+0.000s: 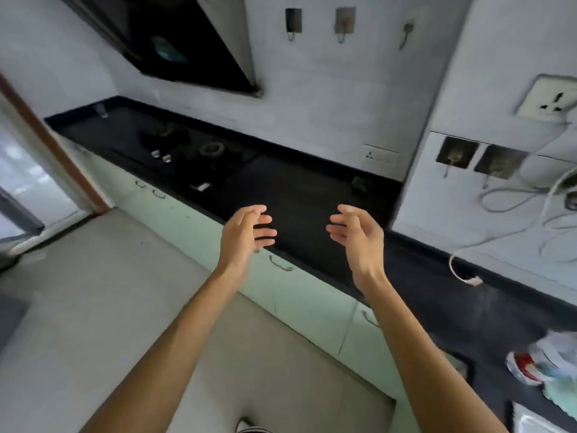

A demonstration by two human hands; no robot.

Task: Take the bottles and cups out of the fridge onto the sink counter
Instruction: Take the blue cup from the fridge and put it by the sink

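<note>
My left hand (pixel 246 235) and my right hand (pixel 357 235) are both held out in front of me, palms facing each other, fingers apart and slightly curled. Neither hand holds anything. They hover over the front edge of a long black counter (pixel 306 195). No fridge, bottle or cup shows in this view. The picture is blurred by motion.
A black gas hob (pixel 193 151) sits on the counter's left part under a dark hood (pixel 175 42). Pale green cabinets (pixel 299 295) run below. A pillar with a socket (pixel 549 101) and loose cables (pixel 515 210) stands right. Crumpled bags (pixel 549 360) lie at far right. Beige floor (pixel 93 292) lies left.
</note>
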